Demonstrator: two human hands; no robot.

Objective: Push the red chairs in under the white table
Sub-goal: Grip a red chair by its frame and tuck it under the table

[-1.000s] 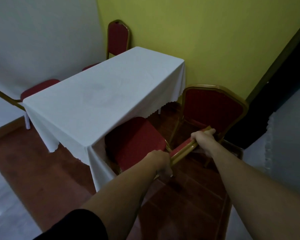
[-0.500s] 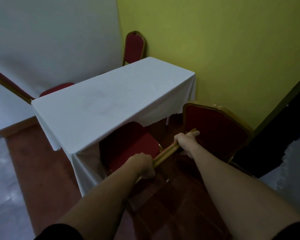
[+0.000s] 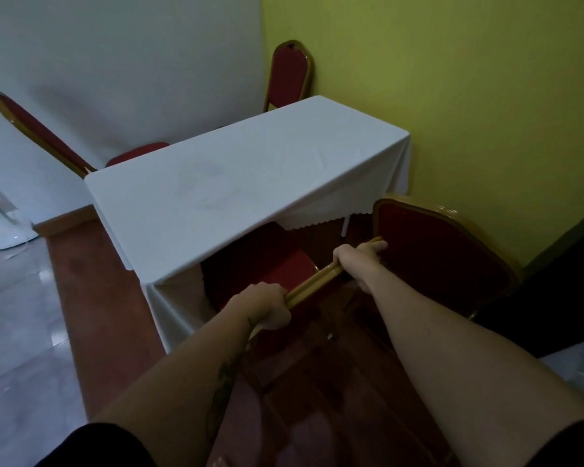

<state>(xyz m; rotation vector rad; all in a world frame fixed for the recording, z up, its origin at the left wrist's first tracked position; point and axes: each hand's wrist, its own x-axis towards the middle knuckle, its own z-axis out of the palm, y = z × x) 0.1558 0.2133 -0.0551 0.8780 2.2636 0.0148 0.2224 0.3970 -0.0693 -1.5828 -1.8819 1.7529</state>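
Head view, hands: left hand (image 3: pixel 265 306) and right hand (image 3: pixel 358 259) were both wrapped tight round the gold top rail of the near red chair (image 3: pixel 270 264).
Head view, near chair: its seat was already partly under the white table (image 3: pixel 236 176), tucked below the cloth edge.
Head view, other chairs: 2nd red chair (image 3: pixel 442 261) stood just right of it, close to the yellow wall (image 3: pixel 469 96); 3rd chair (image 3: pixel 38 129) at the far left side, seat poking under; 4th chair (image 3: pixel 290 74) at the far end.
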